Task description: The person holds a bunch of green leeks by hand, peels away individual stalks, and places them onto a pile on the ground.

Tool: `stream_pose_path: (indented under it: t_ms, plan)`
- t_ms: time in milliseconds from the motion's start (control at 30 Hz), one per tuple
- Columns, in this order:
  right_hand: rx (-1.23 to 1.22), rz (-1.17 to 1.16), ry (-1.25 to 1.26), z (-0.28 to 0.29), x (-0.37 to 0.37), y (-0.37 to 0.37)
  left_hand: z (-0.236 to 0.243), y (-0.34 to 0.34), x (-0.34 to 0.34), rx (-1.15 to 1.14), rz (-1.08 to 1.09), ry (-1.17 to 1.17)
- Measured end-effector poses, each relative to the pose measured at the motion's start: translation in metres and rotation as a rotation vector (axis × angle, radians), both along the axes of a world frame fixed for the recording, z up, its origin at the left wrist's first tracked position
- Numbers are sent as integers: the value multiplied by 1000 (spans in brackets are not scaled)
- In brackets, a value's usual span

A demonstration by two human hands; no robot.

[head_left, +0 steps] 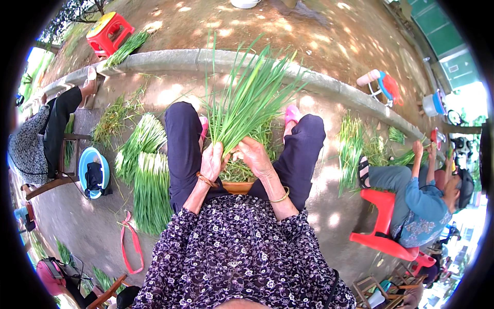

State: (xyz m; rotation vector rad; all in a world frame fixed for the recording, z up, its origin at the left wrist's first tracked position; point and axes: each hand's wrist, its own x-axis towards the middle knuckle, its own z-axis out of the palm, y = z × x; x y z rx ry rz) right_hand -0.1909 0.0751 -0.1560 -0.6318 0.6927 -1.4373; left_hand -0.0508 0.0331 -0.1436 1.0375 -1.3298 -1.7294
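Between my knees, a fanned bunch of chives (252, 98) points up and away, its stem ends at my hands. My left hand (211, 162) is closed around the lower stems. My right hand (254, 158) is closed beside it, its fingers pinched against the stem ends on the right side of the bunch. Below the hands, loose trimmed leaves (236, 171) lie in a heap, partly hidden by my arms. By my left leg are two neat piles of chives, a nearer pile (152, 190) and a farther pile (141, 141), pale ends pointing away.
A red strap (133, 246) and a blue basin (93, 170) with a black bag lie left. Ahead runs a stone curb (180, 59); beyond it stands a red stool (109, 33). One person (36, 141) sits left, another (427, 201) right, beside more chives (350, 149).
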Motion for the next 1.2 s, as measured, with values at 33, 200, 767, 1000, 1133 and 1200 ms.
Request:
stream_pose_path:
  t_ms: [33, 200, 767, 1000, 1133, 1200]
  plan:
    - [7, 3, -6, 1, 0, 0, -6, -1, 1, 7, -6, 10]
    - [50, -29, -43, 4, 1, -2, -1, -2, -2, 19, 2, 11]
    - [226, -117, 202, -2, 7, -1, -6, -6, -6, 62, 49, 111]
    - [214, -48, 173, 4, 10, -1, -6, -3, -7, 64, 27, 69]
    - [195, -113, 129, 1, 12, -2, -8, -5, -5, 45, -37, -37]
    - [218, -155, 148, -5, 10, -2, 4, -3, -9, 26, 15, -40]
